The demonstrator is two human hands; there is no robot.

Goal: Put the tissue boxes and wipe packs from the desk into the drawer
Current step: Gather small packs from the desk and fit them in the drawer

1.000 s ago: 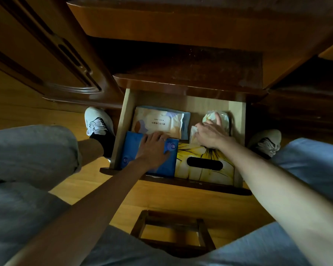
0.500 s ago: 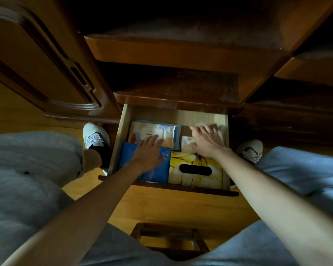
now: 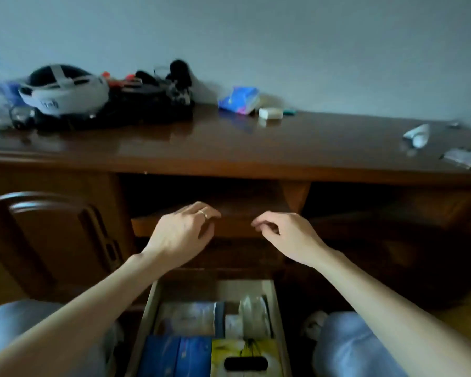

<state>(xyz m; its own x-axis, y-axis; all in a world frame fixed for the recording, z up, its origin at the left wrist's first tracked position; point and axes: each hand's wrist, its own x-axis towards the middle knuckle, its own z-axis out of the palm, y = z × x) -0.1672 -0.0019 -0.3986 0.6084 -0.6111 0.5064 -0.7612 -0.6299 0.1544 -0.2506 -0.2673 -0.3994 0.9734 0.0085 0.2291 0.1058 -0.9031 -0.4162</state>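
Head camera looks over both hands raised in front of the desk, above the open drawer (image 3: 147,308). Left hand (image 3: 178,235) hovers with fingers loosely spread and curled downward, a ring on one finger, gripping nothing. Right hand (image 3: 286,235) hangs beside it at the same height, fingers half curled and thumb near the forefinger, also empty. The two hands are apart from each other and touch nothing.

Below the forearms, the drawer holds a yellow tissue box (image 3: 245,357) with a dark oval slot at the front right, a blue pack (image 3: 178,355) just beside it at the front left, a pale wipe pack (image 3: 186,318) behind the blue one, and a clear plastic-wrapped pack (image 3: 252,312) at the back right. All of these lie well below the hands.

On the tabletop (image 3: 229,142), well beyond the hands and near the wall, a blue and pink tissue pack (image 3: 238,100) lies tilted, with a small white block (image 3: 270,113) just beside it on the right. Farther left sit a white headset (image 3: 63,91) and a dark heap of gear (image 3: 152,99). At the right end lie a crumpled white scrap (image 3: 418,134) and a small silvery packet (image 3: 462,157).
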